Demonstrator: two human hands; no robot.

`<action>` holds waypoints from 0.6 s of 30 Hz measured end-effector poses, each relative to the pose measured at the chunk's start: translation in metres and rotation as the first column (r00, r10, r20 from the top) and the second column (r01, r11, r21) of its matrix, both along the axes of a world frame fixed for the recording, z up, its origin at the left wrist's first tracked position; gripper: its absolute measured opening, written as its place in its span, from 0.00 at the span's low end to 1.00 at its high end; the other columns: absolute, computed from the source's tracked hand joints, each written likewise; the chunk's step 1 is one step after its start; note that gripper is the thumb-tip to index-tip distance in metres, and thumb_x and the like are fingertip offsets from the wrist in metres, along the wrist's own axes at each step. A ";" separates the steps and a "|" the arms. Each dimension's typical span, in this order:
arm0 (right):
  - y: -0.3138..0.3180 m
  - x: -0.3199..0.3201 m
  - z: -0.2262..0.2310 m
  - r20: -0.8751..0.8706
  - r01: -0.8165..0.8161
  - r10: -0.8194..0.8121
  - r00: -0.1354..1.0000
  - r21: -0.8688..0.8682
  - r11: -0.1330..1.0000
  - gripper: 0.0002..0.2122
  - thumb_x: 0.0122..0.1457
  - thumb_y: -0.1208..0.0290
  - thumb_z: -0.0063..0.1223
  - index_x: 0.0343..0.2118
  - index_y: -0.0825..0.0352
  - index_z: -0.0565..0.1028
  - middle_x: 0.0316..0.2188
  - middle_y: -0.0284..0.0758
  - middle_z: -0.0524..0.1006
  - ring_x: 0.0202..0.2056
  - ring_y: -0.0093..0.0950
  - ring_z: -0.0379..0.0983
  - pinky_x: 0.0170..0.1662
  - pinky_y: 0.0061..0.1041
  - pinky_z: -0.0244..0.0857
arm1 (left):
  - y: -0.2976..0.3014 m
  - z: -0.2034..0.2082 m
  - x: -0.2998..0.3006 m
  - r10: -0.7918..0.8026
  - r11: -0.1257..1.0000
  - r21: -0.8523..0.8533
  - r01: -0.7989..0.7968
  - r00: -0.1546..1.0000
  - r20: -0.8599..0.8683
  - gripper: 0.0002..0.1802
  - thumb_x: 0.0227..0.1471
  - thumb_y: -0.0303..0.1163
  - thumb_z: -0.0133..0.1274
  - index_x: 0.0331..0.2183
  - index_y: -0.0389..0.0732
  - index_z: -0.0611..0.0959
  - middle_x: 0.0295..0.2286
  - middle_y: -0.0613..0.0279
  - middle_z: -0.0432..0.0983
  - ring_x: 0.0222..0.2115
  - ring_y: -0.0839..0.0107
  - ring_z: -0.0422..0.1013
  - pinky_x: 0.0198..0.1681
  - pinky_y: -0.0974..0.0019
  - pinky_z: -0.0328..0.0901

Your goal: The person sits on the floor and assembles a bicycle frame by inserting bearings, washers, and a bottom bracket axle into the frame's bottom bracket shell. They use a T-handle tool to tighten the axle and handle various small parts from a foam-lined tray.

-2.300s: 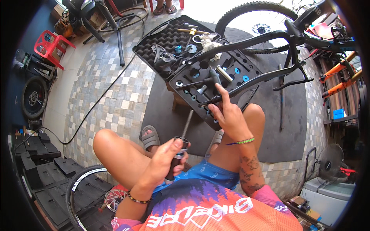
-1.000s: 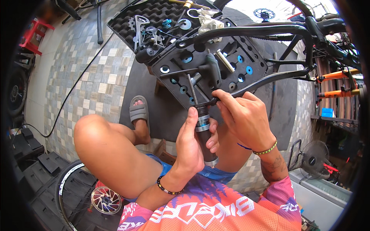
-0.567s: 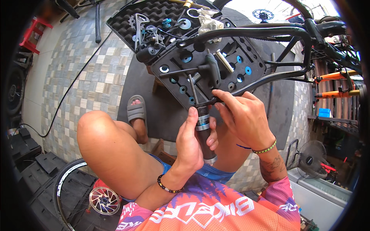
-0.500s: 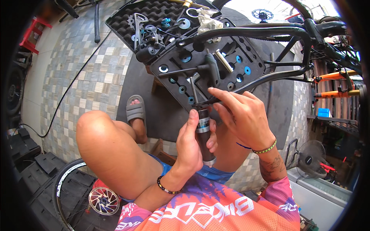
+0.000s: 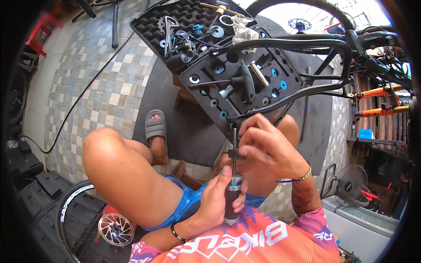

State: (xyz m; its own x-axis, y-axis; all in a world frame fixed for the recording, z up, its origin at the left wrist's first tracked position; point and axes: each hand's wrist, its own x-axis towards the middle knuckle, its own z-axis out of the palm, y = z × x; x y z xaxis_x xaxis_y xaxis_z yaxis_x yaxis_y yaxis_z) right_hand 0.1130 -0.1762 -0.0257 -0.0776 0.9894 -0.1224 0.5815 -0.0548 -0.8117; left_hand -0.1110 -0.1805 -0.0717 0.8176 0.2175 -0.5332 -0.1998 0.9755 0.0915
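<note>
My left hand (image 5: 217, 195) is wrapped round a dark cylindrical tool (image 5: 232, 197) with silver and blue rings. A thin steel rod (image 5: 234, 147) stands up out of its top end. The tool is held upright in front of my shirt. Just right of the rod, my right hand (image 5: 269, 149) hovers with its fingers loosely bent and apart, and no held thing shows in it. A dark part behind the rod is blurred. Beyond the hands lies a black foam tool case (image 5: 204, 96) carrying a T-handle wrench (image 5: 245, 81), a silver-headed tool (image 5: 227, 92) and several blue and silver discs.
A black bicycle frame (image 5: 302, 90) reaches over the case from the right. The case's lid half holds a derailleur (image 5: 169, 33) and small parts. A wheel (image 5: 66, 206) with a brake disc (image 5: 116, 229) lies lower left. A fan (image 5: 351, 186) stands at right.
Both hands have come nearer to my body, with the cylindrical tool. The rod now stands nearly vertical, away from the bicycle frame's end. My right index finger has gone from stretched to bent.
</note>
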 end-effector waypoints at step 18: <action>-0.044 -0.032 -0.023 -0.686 0.617 -0.514 0.515 -0.120 0.778 0.19 0.68 0.77 0.59 0.58 0.71 0.67 0.57 0.47 0.75 0.58 0.36 0.78 0.60 0.32 0.74 | -0.006 0.006 -0.012 -0.199 0.964 0.193 0.181 0.977 0.082 0.31 0.75 0.56 0.44 0.58 0.37 0.73 0.32 0.58 0.74 0.20 0.74 0.66 0.25 0.68 0.64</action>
